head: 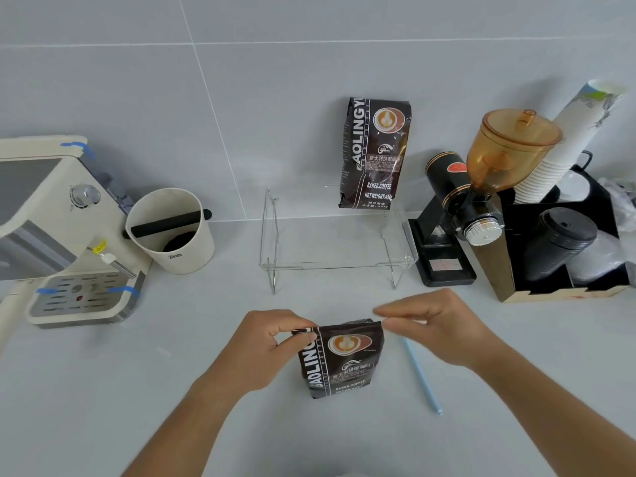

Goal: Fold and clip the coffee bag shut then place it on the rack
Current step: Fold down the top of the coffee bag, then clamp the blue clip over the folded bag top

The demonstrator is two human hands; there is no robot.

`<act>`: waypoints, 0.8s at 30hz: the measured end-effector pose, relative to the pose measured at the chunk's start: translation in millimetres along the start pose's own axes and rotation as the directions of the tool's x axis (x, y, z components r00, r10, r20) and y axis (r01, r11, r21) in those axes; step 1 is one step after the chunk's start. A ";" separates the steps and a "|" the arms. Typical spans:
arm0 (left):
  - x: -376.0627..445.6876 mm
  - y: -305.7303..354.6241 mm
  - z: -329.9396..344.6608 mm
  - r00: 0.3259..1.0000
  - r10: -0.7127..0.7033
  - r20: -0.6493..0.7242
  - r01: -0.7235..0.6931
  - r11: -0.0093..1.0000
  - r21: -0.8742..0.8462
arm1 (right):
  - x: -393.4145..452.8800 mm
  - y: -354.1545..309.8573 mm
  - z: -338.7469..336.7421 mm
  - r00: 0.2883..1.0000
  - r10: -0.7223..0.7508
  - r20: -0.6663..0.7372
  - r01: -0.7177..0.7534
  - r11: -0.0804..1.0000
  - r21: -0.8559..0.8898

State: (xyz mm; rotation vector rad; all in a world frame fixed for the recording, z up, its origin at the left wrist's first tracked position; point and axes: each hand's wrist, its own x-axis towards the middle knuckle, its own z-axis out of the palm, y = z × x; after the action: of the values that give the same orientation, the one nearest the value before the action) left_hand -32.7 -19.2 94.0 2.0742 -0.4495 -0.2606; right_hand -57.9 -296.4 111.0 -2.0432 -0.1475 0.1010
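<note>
Bag (344,358) stands on counter (172,390) before rack (339,242); left hand (275,342) and right hand (437,325) pinch its top corners; crease should run level before clip (421,376) goes on.

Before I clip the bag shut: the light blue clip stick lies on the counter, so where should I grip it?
Probably pinch the blue clip stick mid-length across its thin sides, from above with the right hand; it lies flat, free of the coffee bag.

Both hands (361,333) pinch the coffee bag's (339,359) folded top before the rack (335,266)
</note>
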 end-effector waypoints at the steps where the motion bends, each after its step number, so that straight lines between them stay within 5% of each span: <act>1: -0.2 -1.1 -0.9 1.000 -0.004 0.000 0.004 1.000 -0.005 | -0.8 7.6 -7.5 0.997 0.065 -0.046 -0.063 0.997 0.034; 8: 4.1 -3.3 0.6 1.000 0.008 -0.004 -0.008 0.999 -0.032 | -11.6 101.8 -33.8 0.881 0.417 -0.225 -0.472 0.817 -0.333; 16: 1.6 -6.9 6.6 0.998 -0.030 -0.062 0.023 0.993 -0.112 | -26.2 162.6 -33.2 0.804 0.560 -0.200 -0.540 0.545 -0.641; 24: -4.0 -8.0 16.5 0.979 -0.147 -0.144 0.094 0.942 -0.323 | -32.0 159.8 -29.9 0.835 0.523 -0.172 -0.493 0.572 -0.656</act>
State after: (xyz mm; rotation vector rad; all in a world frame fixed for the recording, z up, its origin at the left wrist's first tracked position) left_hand -40.5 -26.6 78.6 1.7929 -0.1651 -0.2139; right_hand -75.8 -400.0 -17.1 -2.7782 0.4737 0.5249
